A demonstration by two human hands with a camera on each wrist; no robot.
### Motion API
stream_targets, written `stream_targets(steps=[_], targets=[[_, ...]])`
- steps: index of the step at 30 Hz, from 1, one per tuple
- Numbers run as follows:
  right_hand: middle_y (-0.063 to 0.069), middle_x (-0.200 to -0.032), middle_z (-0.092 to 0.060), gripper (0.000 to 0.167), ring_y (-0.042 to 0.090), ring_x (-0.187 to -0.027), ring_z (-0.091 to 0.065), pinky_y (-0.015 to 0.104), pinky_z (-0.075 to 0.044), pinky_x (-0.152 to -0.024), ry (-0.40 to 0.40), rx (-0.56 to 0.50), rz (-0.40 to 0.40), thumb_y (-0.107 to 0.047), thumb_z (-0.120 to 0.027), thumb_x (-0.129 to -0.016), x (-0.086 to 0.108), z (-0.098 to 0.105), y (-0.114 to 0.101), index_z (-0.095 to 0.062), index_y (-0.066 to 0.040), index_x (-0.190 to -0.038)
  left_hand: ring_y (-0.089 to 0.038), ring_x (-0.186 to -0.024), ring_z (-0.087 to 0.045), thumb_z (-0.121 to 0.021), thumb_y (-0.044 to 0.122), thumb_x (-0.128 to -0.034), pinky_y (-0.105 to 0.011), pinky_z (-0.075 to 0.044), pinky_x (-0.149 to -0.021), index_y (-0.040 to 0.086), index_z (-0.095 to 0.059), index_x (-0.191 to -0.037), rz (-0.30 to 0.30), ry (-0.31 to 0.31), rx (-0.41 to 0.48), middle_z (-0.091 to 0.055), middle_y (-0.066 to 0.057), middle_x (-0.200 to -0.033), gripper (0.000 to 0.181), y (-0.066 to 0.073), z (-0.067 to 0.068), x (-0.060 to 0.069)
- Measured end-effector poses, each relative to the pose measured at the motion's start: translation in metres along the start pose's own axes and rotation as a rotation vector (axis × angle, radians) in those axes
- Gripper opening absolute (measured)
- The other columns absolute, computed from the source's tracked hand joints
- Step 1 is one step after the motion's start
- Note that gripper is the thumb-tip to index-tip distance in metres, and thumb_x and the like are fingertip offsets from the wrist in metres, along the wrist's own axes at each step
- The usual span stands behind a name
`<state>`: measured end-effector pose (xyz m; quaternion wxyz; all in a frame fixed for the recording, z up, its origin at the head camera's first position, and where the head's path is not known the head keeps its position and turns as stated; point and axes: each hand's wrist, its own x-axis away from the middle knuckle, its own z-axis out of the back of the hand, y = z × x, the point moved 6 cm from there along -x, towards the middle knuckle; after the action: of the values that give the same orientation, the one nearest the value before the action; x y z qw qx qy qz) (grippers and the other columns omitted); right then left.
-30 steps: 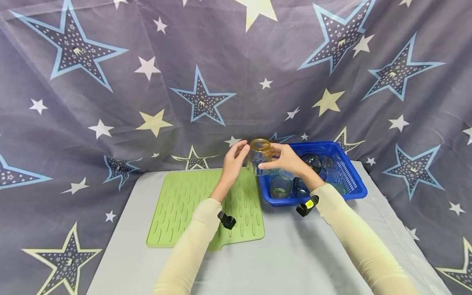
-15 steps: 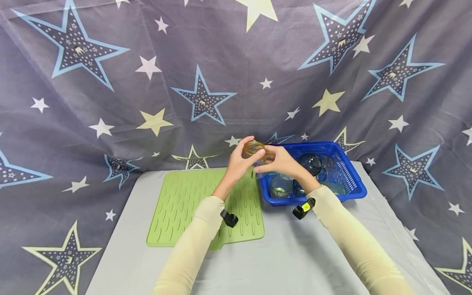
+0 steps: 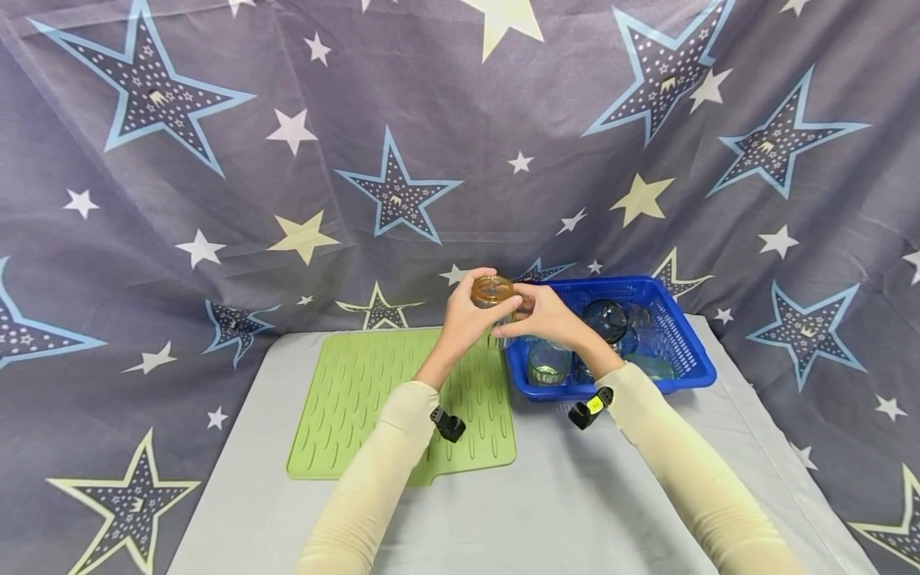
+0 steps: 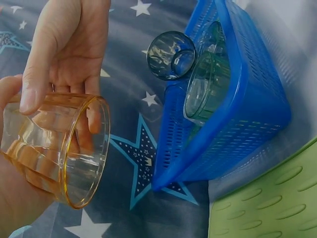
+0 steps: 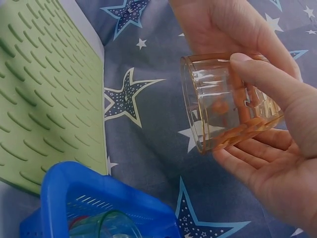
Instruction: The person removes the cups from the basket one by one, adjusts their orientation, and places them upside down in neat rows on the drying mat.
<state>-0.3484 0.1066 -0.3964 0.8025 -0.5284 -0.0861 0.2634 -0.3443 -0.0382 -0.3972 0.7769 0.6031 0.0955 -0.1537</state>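
Both hands hold one amber-tinted clear drinking glass [image 3: 493, 289] in the air, above the gap between the green mat and the blue basket. My left hand [image 3: 462, 318] is curled round its left side, the thumb across the near face. From the other side my right hand [image 3: 548, 316] grips the glass with thumb and fingers. The left wrist view shows the glass [image 4: 86, 148] with its wide rim facing away from the left palm. In the right wrist view, fingers of both hands surround the glass [image 5: 210, 99]; its narrower end is partly covered.
A blue plastic basket [image 3: 700, 371] with several dark, green and clear glasses stands at the right. Left of it lies a ridged green drying mat [image 3: 359, 399] on the pale table [image 3: 546, 503]. Star-patterned cloth [image 3: 460, 104] hangs behind.
My left hand moved up to the glass and closed round it. The glass shifted slightly left and tilted, then straightened a little. My right hand kept its grip.
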Motion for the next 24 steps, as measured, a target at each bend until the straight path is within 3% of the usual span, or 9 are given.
stream_targets(steps=[6,12,15,19,24], targets=[[0.011,-0.113,-0.073,0.059,0.022,-0.085,-0.064,0.025,-0.055,-0.074,-0.002,-0.022,0.002,-0.013,-0.086,-0.08,0.0,0.0,-0.001,-0.062,-0.01,-0.134,-0.024,-0.104,-0.068,-0.081,0.037,-0.085,-0.038,-0.06,-0.083,0.016,-0.057,-0.135,-0.004,0.033,-0.036,-0.066,-0.009,-0.123,0.059,0.005,0.0,0.0],[0.012,-0.124,-0.072,0.062,0.032,-0.112,-0.069,0.027,-0.059,-0.085,-0.015,-0.05,-0.008,-0.011,-0.086,-0.081,0.0,0.0,-0.003,-0.06,-0.009,-0.137,-0.026,-0.1,-0.07,-0.081,0.035,-0.0846,-0.038,-0.061,-0.081,0.01,-0.059,-0.131,-0.007,0.053,-0.077,-0.068,-0.013,-0.117,0.057,0.013,0.003,-0.002],[0.012,-0.124,-0.072,0.062,0.029,-0.111,-0.07,0.027,-0.059,-0.086,-0.016,-0.047,-0.002,-0.011,-0.086,-0.08,0.0,0.0,-0.006,-0.06,-0.009,-0.137,-0.026,-0.097,-0.071,-0.081,0.034,-0.084,-0.038,-0.061,-0.079,0.011,-0.06,-0.128,-0.015,0.054,-0.121,-0.07,-0.013,-0.115,0.054,0.016,0.005,-0.003],[0.012,-0.12,-0.073,0.061,0.026,-0.101,-0.07,0.028,-0.059,-0.082,-0.02,-0.048,0.017,-0.011,-0.086,-0.08,0.0,0.0,-0.007,-0.061,-0.009,-0.136,-0.024,-0.093,-0.071,-0.077,0.037,-0.0846,-0.037,-0.061,-0.076,0.014,-0.063,-0.126,-0.03,0.039,-0.25,-0.07,-0.01,-0.114,0.049,0.021,0.006,-0.007],[0.011,-0.118,-0.073,0.06,0.018,-0.086,-0.068,0.03,-0.059,-0.076,-0.026,-0.03,0.031,-0.011,-0.084,-0.082,-0.001,-0.002,-0.008,-0.061,-0.011,-0.137,-0.02,-0.091,-0.066,-0.068,0.043,-0.0854,-0.04,-0.057,-0.076,0.017,-0.068,-0.12,-0.06,-0.005,-0.517,-0.068,-0.002,-0.111,0.043,0.033,0.004,-0.011]])
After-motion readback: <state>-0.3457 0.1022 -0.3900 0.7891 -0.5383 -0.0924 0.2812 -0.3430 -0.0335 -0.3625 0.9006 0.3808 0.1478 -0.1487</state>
